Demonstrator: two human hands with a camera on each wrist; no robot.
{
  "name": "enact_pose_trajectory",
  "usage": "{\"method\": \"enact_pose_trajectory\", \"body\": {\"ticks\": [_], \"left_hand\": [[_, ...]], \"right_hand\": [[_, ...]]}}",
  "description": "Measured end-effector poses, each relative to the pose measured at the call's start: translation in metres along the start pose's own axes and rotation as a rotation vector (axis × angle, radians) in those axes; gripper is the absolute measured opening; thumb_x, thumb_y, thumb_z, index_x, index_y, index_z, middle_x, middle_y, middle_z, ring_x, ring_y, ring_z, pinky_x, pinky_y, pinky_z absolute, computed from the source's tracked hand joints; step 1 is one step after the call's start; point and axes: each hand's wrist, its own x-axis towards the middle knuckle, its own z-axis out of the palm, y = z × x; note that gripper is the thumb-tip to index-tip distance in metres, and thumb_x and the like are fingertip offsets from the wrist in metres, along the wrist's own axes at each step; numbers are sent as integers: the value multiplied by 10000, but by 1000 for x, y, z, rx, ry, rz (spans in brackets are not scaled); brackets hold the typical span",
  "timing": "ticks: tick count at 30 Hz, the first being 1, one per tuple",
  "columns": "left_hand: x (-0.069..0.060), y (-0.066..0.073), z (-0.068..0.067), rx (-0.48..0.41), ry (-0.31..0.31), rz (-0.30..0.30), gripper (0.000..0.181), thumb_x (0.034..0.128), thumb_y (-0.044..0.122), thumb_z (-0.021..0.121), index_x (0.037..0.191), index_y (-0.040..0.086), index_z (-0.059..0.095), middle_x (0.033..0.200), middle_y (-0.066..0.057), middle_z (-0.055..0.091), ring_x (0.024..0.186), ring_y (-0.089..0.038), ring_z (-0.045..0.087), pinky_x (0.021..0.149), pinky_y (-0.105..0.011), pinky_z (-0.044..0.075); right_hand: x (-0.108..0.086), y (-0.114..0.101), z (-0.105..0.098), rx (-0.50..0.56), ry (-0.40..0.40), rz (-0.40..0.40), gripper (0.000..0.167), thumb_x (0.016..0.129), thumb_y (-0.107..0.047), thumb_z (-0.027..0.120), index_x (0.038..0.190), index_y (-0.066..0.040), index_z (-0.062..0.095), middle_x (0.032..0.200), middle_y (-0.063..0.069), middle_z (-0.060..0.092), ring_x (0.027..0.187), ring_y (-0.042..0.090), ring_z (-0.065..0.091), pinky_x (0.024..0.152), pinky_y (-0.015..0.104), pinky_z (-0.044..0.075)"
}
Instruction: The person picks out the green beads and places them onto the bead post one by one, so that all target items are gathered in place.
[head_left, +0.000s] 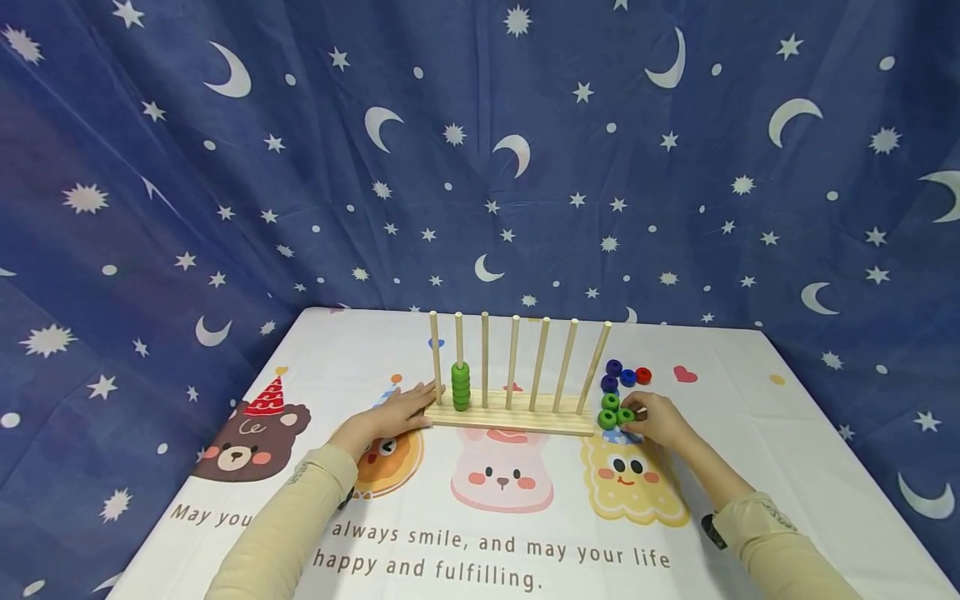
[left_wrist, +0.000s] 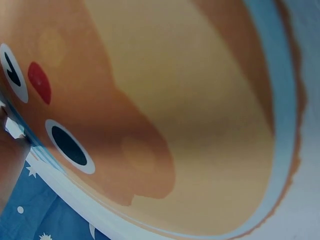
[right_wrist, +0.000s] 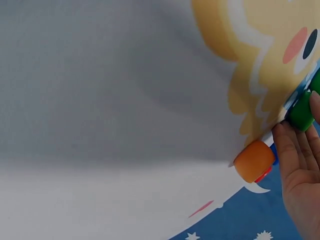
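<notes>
curtained-off tabletop setting with child-style décor; the kind of room beyond is hidden; a navy curtain [head_left: 450,100] printed with pale moons and stars hangs behind and on both sides; a white tablecloth [head_left: 723,408] shows a cartoon bear [head_left: 255,442], rabbit [head_left: 501,467], biscuit [head_left: 633,498] and english lettering [head_left: 435,540]; on it stands a wooden peg rack [head_left: 525,419] with green beads [head_left: 461,387].

Grn beads [head_left: 612,416] (clustered) just R of wdn rack [head_left: 517,417].
</notes>
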Motion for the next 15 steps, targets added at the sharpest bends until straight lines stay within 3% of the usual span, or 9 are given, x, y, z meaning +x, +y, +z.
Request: {"method": "enact_pose_trajectory", "body": {"ticks": [15], "left_hand": [[1,0,0,-13,8,4,613,978,280,486,1491,48,244,1560,-201,168,1425,-441,138,1120,-660,40]], "right_hand": [[5,5,-10,18,-49,-45,269,767,-29,736,978,96,624,930,232,657,878,349,643,811,464,551]]}}
